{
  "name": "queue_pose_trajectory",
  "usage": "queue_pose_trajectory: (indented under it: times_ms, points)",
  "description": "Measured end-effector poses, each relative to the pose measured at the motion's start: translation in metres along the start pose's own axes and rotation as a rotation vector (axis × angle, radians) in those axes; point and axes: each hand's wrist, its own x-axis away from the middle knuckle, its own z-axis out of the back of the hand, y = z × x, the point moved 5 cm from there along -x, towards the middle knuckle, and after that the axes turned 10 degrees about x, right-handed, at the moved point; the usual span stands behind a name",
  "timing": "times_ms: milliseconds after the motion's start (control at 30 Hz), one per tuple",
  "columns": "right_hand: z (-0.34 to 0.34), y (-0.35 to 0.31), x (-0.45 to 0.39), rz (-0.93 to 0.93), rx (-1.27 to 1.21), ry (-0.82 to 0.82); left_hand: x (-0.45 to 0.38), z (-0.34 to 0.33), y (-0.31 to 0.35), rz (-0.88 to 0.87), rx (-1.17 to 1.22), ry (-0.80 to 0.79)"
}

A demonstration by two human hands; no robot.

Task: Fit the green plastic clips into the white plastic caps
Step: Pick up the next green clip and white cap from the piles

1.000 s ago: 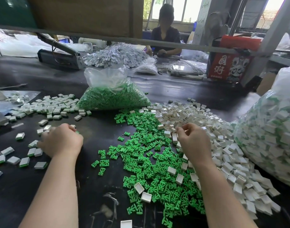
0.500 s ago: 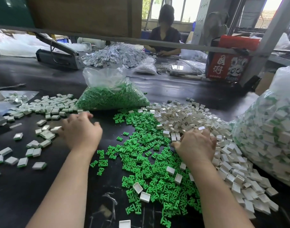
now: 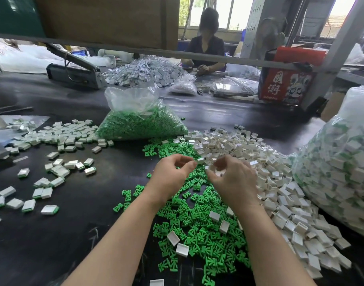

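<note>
Both hands have come in from apart to meet over the middle: the left hand [image 3: 173, 172], which was out by the finished pieces, and the right hand [image 3: 231, 178], which was on the cap heap, are now close together above the clips. L fingertips pinch a white cap [image 3: 200, 161], its long axis running roughly left-right, one end pointing toward the R hand; which way its open side faces can't be told. R fingers are curled round a few more white caps [image 3: 218, 172], partly hidden, exact count unclear. No clip visible in either hand. Below lies the spread of green clips [image 3: 199, 230], flat, forked pieces lying every which way, w/ some open caps on top. The loose pile of white caps [image 3: 280, 182] sits to the right, shallow rectangular shells. Finished pieces [image 3: 59, 139], white w/ a green edge, are scattered at left. Surface is a black table [image 3: 53, 244], scuffed. A clear bag of green clips [image 3: 142, 122] sits behind, a big bag of finished parts [image 3: 338, 178] at far right. Workshop room: another person [image 3: 206, 48] seated across, a red box [image 3: 286, 79], a grey sealing machine [image 3: 75, 73], windows beyond.
</note>
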Motion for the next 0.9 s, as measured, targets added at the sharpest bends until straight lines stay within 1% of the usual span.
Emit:
queue_pose_trajectory:
  times_ms: [67,133,200,267,333,400,467,500,533,700,800,900]
  points:
    - [0.004,-0.015,0.001,0.091,-0.189,0.053,0.003,-0.008,-0.001,0.093,0.218,-0.067]
    - [0.002,-0.025,0.004,0.137,-0.263,0.049,0.004,-0.011,0.001,0.105,0.353,-0.083]
    - [-0.003,-0.03,0.005,0.153,-0.311,0.027,0.004,-0.007,0.002,0.106,0.435,-0.042]
    - [-0.009,-0.028,0.004,0.129,-0.327,-0.022,0.002,0.004,-0.001,0.125,0.475,0.041]
    - [-0.02,-0.025,0.005,0.135,-0.165,-0.119,0.0,0.012,-0.005,0.169,0.546,0.089]
    - [-0.035,-0.025,0.01,0.196,0.054,-0.28,-0.001,0.015,-0.006,0.216,0.64,0.088]
    - [-0.047,-0.029,0.016,0.251,0.14,-0.417,-0.001,0.015,-0.005,0.254,0.741,0.067]
    - [-0.05,-0.032,0.018,0.274,0.153,-0.435,-0.001,0.014,-0.005,0.267,0.776,0.055]
    - [-0.05,-0.035,0.018,0.289,0.157,-0.423,-0.001,0.013,-0.006,0.277,0.804,0.044]
    - [-0.045,-0.039,0.013,0.289,0.171,-0.24,-0.003,0.011,-0.008,0.304,0.901,-0.012]
    - [-0.042,-0.036,0.013,0.251,0.123,-0.197,-0.003,0.012,-0.007,0.302,0.908,-0.039]
    - [-0.04,-0.033,0.012,0.208,0.069,-0.197,-0.003,0.01,-0.007,0.305,0.923,-0.061]
